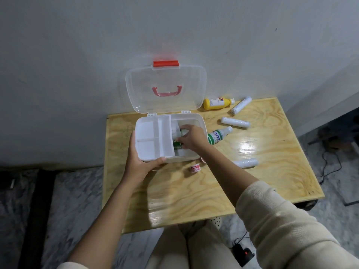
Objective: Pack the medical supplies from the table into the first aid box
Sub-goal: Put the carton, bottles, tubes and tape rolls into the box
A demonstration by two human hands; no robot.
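Right hand (pixel 191 137) pinching green packet (pixel 177 144) inside first aid box (pixel 201 121), left hand (pixel 140 164) gripping its near-left corner; green-white bottle (pixel 218 135), wrapped rolls (pixel 236 122) right of box.
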